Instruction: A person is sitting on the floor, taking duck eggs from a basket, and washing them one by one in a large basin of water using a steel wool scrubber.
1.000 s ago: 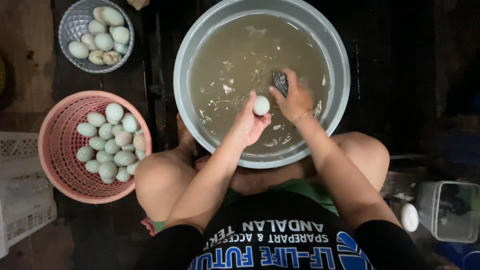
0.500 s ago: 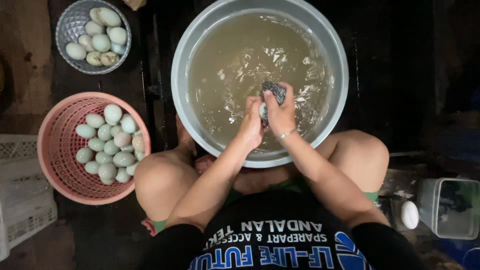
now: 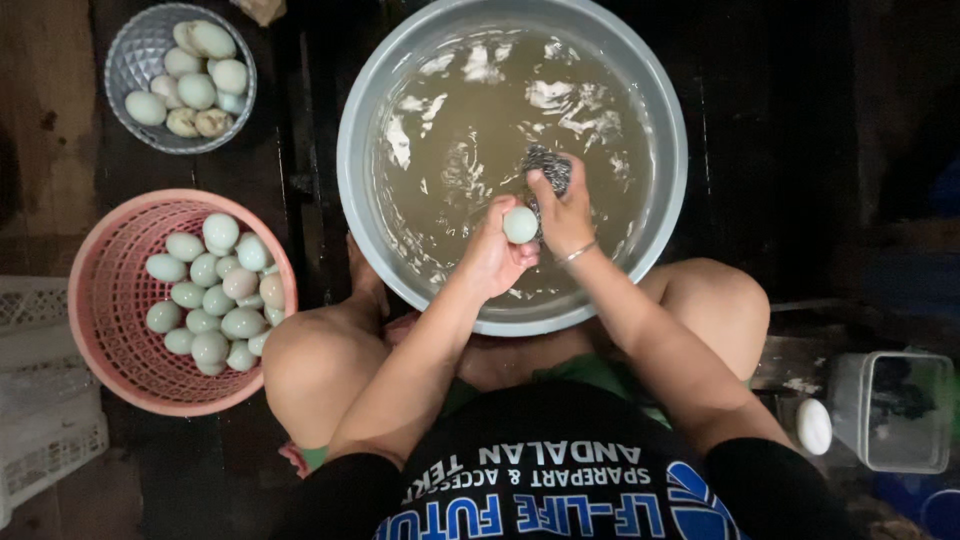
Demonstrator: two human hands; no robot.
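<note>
Two hands meet over the basin (image 3: 360,190). Left hand (image 3: 492,255) is curled tight around one egg (image 3: 520,225). Right hand (image 3: 563,215) squeezes a scrubber (image 3: 548,168) against it, above the muddy water, near the basin's close edge. Most of the water is open. A pink basket (image 3: 105,300) and bowl (image 3: 135,60) of eggs sit well apart.
</note>
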